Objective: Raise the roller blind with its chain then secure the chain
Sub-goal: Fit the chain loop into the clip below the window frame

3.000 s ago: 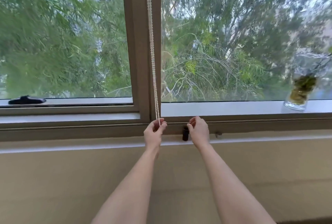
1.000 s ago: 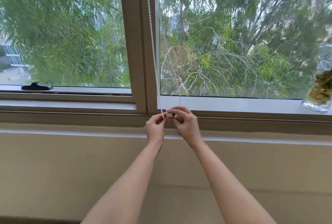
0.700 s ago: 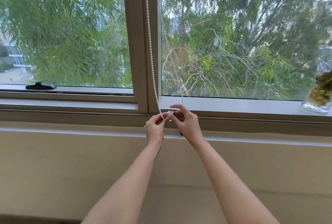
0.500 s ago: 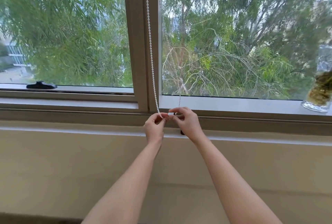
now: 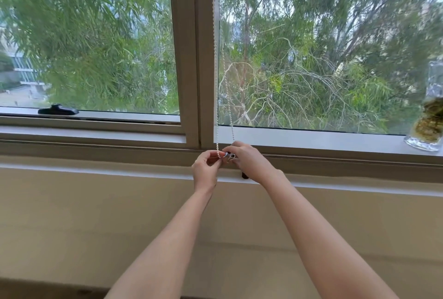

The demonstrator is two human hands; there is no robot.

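Head view, chain: we see the white bead chain (image 5: 215, 59) hanging down the right side of the central window mullion (image 5: 189, 59), from the top edge of the picture to our hands. A second strand runs just to its right against the glass and slants slightly rightward as it drops to the sill level.
Head view, left hand: our left hand (image 5: 205, 171) is raised in front of the lower window frame, thumb and forefinger pinched on the left strand at its lowest visible bead.
Head view, right hand: our right hand (image 5: 249, 162) sits just beside the left, almost touching it, its fingertips closed on a small pale clip-like piece (image 5: 230, 155) where the right strand ends. We cannot tell for certain what the piece is, since the fingers cover most of it.
Head view, dark fitting: a small dark object (image 5: 244, 175) shows under our right wrist on the ledge below the frame; most of it is hidden.
Head view, sill: a clear glass vase (image 5: 429, 116) with greenish contents stands at the far right of the sill, well apart from our hands.
Head view, left pane: a black window handle (image 5: 58, 109) lies along the bottom rail.
Head view, blind: the glass is uncovered over all that we see.
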